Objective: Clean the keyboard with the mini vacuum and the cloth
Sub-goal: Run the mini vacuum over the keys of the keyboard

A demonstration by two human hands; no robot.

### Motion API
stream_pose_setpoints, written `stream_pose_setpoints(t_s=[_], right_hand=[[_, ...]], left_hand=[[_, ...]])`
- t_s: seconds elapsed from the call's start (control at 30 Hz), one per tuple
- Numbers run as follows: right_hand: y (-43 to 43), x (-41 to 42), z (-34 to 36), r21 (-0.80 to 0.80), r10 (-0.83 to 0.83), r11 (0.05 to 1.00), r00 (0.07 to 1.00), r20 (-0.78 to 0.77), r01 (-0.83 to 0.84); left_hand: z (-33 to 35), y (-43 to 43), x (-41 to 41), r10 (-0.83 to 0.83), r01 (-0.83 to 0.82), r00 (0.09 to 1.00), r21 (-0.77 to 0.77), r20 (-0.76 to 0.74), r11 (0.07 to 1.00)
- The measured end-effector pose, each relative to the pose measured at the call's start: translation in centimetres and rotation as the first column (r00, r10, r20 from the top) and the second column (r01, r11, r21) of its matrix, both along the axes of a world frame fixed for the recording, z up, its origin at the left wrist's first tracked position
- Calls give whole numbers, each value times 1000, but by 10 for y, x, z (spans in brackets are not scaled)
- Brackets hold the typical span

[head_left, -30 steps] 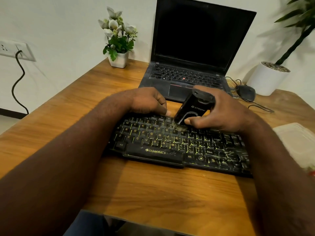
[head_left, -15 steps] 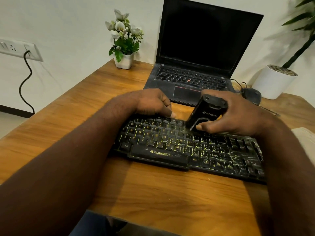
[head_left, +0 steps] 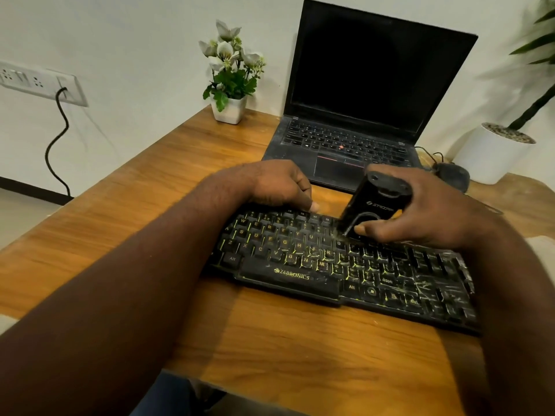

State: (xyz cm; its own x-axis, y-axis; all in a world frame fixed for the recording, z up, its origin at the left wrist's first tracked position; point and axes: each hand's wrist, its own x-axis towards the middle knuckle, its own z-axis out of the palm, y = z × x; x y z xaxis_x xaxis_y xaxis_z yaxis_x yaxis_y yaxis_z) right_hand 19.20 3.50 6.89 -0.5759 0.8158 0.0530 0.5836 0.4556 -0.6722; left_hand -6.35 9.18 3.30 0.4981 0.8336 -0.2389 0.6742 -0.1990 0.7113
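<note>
A black keyboard (head_left: 300,256) with yellow-green glowing letters lies at a slight diagonal across the middle of a wooden desk (head_left: 285,349). Its space bar reads "ZEBRONICS". Pale streaks and specks of dust cover the keys at its right end.

A small black mini vacuum (head_left: 371,204) stands tilted over the upper middle rows, its lower end touching the keys and its top leaning away towards the right. The person's right hand (head_left: 432,214) grips it from the right side, with the fingers wrapped behind the body and the thumb pressed on its front near the bottom.

The left hand (head_left: 279,184) rests at the far edge of the keyboard, left of the vacuum. Its fingers are curled under and the thumb tip lies against the top row of keys. Whether it grips the edge or only rests there cannot be told. Both bare forearms reach in from the bottom of the view.

Just behind the keyboard sits an open laptop (head_left: 375,79) with a dark screen. To its right lies a black mouse (head_left: 452,175) with a thin cable, and beyond that a large white planter (head_left: 492,159) with a green plant. A small white pot of white flowers (head_left: 229,111) stands at the desk's far left corner. On the wall to the left is a socket strip (head_left: 39,82) with a black cord (head_left: 57,139) hanging from it.
</note>
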Motion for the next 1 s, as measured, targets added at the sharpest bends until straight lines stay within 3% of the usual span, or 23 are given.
stream_pose_setpoints(t_s=[0.27, 0.5, 0.6, 0.8, 1.0], right_hand=[[-6, -66, -30, 345, 113, 935, 991, -75, -81], [3, -5, -6, 53, -3, 999, 1000, -8, 3], [4, -10, -8, 92, -32, 995, 999, -33, 35], [-6, -72, -38, 393, 89, 918, 993, -81, -51], [-6, -42, -19, 249, 18, 968, 1000, -18, -13]], left_hand=[[1, 3, -3, 0, 1, 1000, 45, -22, 999], [-1, 2, 0, -8, 8, 1000, 7, 0, 1000], [-1, 3, 0, -22, 22, 1000, 18, -14, 1000], [3, 2, -1, -7, 8, 1000, 57, -31, 998], [-3, 3, -2, 18, -18, 1000, 17, 2, 1000]])
